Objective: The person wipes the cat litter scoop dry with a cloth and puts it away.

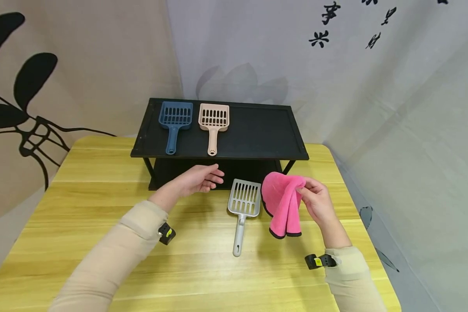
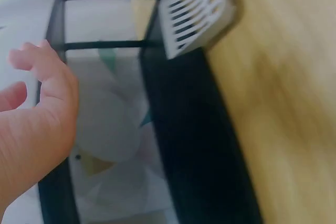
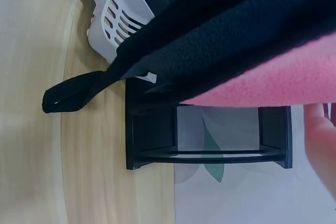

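Note:
My right hand [image 1: 316, 200] pinches a pink cloth [image 1: 281, 197] with black edging, which hangs down in folds to the right of a grey slotted litter scoop [image 1: 245, 198]. In the right wrist view the cloth [image 3: 273, 80] shows a dark underside and covers part of the scoop [image 3: 118, 19]. The grey scoop lies with its handle toward me and its head at the rack's front edge. My left hand [image 1: 200, 179] holds nothing; its fingers are loosely bent in front of the black rack [image 1: 261, 130], to the left of the scoop. The left wrist view shows that hand [image 2: 44, 108] beside the rack.
On the rack's top shelf lie a blue litter scoop [image 1: 173, 136] and a pale pink litter scoop [image 1: 212, 138], handles toward me. The rack has a lower shelf [image 1: 179, 171] and stands at the back of the wooden table [image 1: 101, 208]. A printed curtain [image 1: 234, 52] hangs behind.

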{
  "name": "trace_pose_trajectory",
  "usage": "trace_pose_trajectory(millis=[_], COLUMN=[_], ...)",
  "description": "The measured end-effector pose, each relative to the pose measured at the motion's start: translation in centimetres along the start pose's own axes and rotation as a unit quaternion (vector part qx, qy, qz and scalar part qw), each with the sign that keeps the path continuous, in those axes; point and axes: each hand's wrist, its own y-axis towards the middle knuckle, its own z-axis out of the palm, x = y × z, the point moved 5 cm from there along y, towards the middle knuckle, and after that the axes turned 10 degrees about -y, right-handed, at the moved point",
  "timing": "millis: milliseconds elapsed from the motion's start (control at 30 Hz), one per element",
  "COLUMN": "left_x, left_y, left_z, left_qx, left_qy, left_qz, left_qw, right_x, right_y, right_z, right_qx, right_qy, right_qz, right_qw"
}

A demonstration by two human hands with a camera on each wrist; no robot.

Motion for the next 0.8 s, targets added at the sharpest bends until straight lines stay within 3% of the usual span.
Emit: trace_pose_trajectory(millis=[167,400,600,800], left_x=[3.1,8.4,11.4,12.2], left_y=[0.7,2.0,2.6,2.7], left_z=[0.8,2.4,3.6,5.1], left_qx=[0.022,0.027,-0.021,-0.071], left_qy=[0.011,0.027,0.074,0.142], left_qz=[-0.013,-0.047,-0.082,-0.079], left_qw=[0.9996,0.9981,0.9937,0.9842], right_x=[0.1,-0.1,-0.1,-0.3], right_y=[0.0,-0.2,-0.3,-0.5], right_z=[-0.2,-0.5,-0.5,-0.5], right_qx=[-0.005,-0.017,-0.007,-0.011], right_qy=[0.012,0.017,0.030,0.027], right_qz=[-0.004,-0.005,-0.018,-0.015], right_qw=[1.000,1.000,0.999,0.999])
